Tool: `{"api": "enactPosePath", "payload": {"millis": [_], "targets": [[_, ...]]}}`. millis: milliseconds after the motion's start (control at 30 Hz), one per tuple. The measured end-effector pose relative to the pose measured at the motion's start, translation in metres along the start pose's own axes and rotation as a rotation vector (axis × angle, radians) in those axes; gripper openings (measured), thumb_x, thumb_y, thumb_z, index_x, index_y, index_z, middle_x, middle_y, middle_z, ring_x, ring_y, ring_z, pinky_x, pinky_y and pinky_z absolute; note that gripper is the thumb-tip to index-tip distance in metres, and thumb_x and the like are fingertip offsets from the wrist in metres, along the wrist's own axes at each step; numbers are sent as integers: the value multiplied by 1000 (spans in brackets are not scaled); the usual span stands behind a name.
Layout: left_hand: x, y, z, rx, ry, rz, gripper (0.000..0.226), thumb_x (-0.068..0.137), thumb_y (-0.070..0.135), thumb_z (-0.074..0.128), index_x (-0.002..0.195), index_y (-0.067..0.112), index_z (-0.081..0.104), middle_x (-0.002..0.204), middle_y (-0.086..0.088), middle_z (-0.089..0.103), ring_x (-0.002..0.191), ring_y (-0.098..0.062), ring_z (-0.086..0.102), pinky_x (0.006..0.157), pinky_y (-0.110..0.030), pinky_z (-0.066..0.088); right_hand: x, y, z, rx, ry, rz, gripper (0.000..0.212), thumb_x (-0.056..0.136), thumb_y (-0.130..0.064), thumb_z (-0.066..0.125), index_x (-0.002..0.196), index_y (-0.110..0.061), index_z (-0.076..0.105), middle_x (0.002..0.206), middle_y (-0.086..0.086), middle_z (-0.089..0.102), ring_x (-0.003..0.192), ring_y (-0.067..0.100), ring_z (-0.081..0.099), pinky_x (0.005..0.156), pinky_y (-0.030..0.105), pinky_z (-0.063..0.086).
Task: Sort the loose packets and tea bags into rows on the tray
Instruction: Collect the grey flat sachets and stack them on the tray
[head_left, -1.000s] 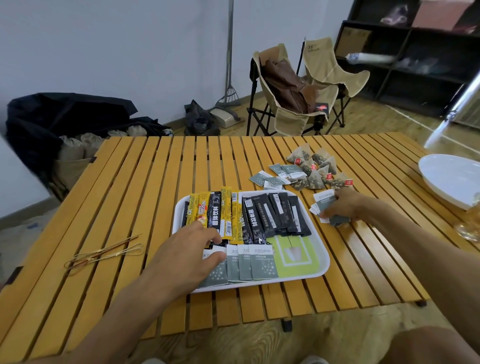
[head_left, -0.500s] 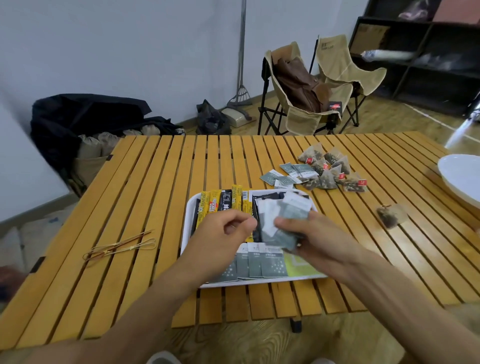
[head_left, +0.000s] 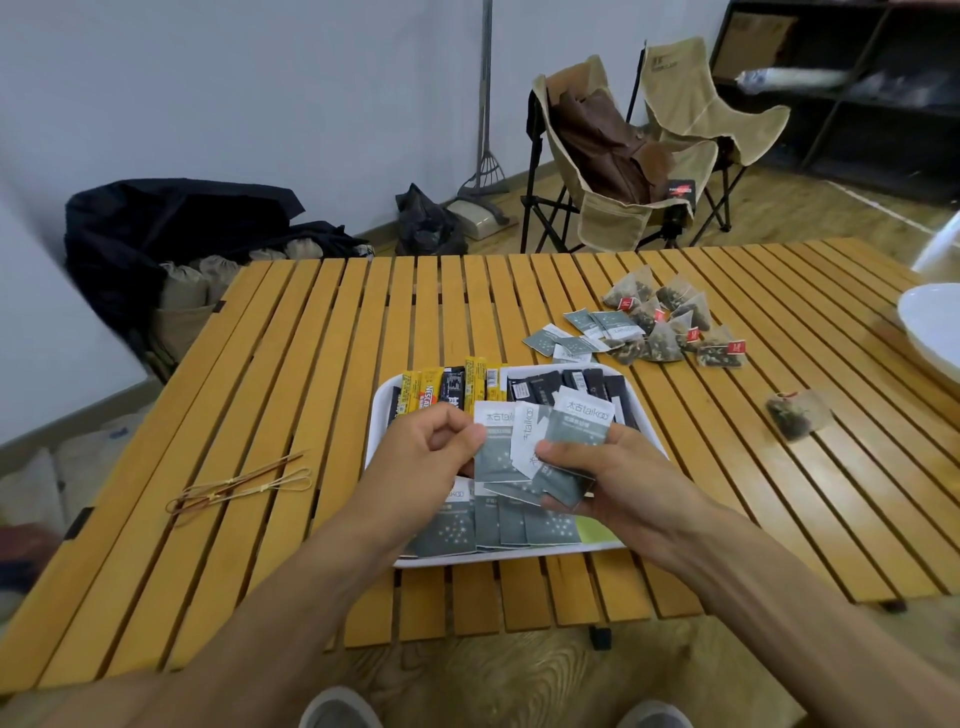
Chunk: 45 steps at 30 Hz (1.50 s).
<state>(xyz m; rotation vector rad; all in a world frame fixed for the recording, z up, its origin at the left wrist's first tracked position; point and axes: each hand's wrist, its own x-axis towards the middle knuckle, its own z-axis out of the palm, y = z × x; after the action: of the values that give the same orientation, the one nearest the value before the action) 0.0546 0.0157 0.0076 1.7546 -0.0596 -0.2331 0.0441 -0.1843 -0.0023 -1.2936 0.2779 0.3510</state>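
Holding the fan of grey-and-white paper packets (head_left: 540, 447) over the white plastic tray (head_left: 382, 415) now, your right hand (head_left: 597, 483) grips them while your left hand (head_left: 431, 447) has come up to pinch one, ready for the grey row.

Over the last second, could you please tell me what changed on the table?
The right hand brought grey sugar packets from beside the tray to above it; the left hand left the tray's row and joined the grip. The tea bags stayed put.

The slatted counter (head_left: 291, 364) carries a tray (head_left: 378, 431), loose packets (head_left: 582, 335), tea bags (head_left: 670, 325), picks (head_left: 244, 486) and a plate (head_left: 930, 332).
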Motion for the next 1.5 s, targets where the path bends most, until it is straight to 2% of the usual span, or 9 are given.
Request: {"api": "enactPosePath", "payload": {"millis": [167,300,467,700,1067,1167,1300,1400,1500], "targets": [[-1,0,-1,60,38,10,16,99,17,57,87,9,66,68,3,74,52,2,59,51,-11,44,-1,0,-2,-8,31,14,31,86,-6,76,115,-9,68,108,9,78,102,29,74,67,34,62],[-1,-2,-17,205,117,20,10,95,20,63,87,16,65,70,2,75,58,-1,64,61,-24,44,1,-3,-7,-1,122,1,32,85,-5,77,115,-6,67,106,12,77,96,30,76,61,31,60],[-9,-15,-24,424,31,-25,13,92,24,68,96,31,58,73,10,74,63,1,65,56,-23,44,3,-8,-16,2,200,-25,28,86,-2,75,112,-9,67,105,11,77,86,24,76,58,30,60],[-8,-27,-18,655,77,94,26,88,18,68,95,38,52,68,13,67,64,-1,62,50,-13,40,0,-2,-11,-53,166,-29,23,88,-4,73,109,-10,66,104,10,77,93,27,76,58,29,60],[-8,-36,-14,868,92,183,23,88,27,69,100,33,50,63,7,61,64,-4,57,55,-25,44,3,14,0,-169,78,-16,15,90,-3,72,104,-9,71,93,7,80,79,21,77,60,29,60],[-7,-32,-12,728,128,258,9,92,31,64,90,35,55,66,8,61,64,-4,57,52,-16,40,4,15,2,-153,34,-33,16,90,-3,72,105,-8,71,94,7,80,81,23,78,64,31,61],[-4,-24,-5,447,62,218,3,91,32,67,90,33,65,79,8,64,69,-1,56,61,-11,46,3,14,4,-152,-14,-42,17,90,-4,71,107,-8,72,98,7,80,85,23,77,71,36,63],[-1,-22,-4,438,40,174,9,90,27,69,89,32,61,74,7,67,63,2,57,57,-13,42,2,13,3,-170,-13,-51,15,91,-3,70,105,-8,72,97,8,80,86,27,77,71,37,64],[-3,-24,-1,519,-14,157,24,90,26,69,102,36,51,73,17,69,67,6,60,58,-17,40,2,13,3,-222,40,-62,13,91,-1,69,102,-8,71,94,9,79,77,23,76,63,33,63]]}}
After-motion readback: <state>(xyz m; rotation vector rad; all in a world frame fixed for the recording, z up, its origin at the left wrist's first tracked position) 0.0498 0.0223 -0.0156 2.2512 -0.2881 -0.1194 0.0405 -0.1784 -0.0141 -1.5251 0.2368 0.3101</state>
